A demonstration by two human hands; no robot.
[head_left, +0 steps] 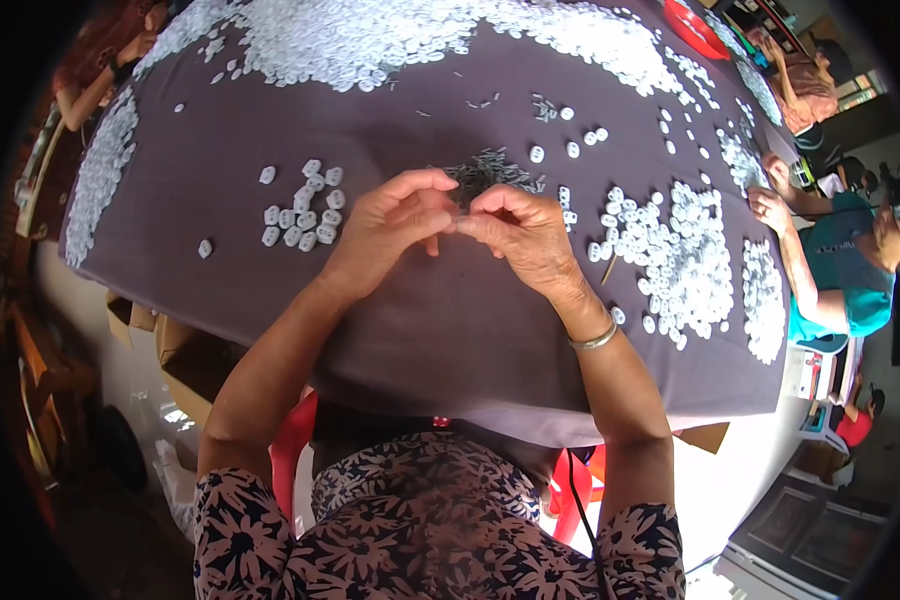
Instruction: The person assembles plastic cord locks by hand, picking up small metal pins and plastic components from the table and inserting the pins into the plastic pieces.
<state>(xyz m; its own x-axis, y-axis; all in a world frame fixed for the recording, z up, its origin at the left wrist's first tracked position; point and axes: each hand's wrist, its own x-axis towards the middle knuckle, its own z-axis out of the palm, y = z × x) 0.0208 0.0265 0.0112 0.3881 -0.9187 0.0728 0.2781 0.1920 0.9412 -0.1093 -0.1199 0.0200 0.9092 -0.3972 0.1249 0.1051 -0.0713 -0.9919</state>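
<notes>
Two bare hands of mine meet near the centre of the frame, fingers bent and fingertips nearly together. My left hand [385, 222] and my right hand [532, 238] each bring thumb and forefinger toward the same spot; whatever lies between them is too small and blurred, so I cannot tell whether either is closed on anything. A silver-coloured bracelet [596, 338] circles my right wrist.

Just beyond my fingers, a heap of thin dark metal-looking pins [492, 168] lies on the desk [430, 340], which is covered in dark brownish-purple cloth. Left of centre sits a loose group of small white oval pieces with dark marks [305, 217]. Right of centre spreads a larger pile of similar white pieces [695, 265], with a thin yellowish stick [607, 270] by its left edge. A huge mass of small white pieces [360, 42] runs across the top of the frame, and a red bowl [697, 30] stands at the upper right. At the right edge, a co-worker's hands [768, 208] are at the desk's side.
</notes>
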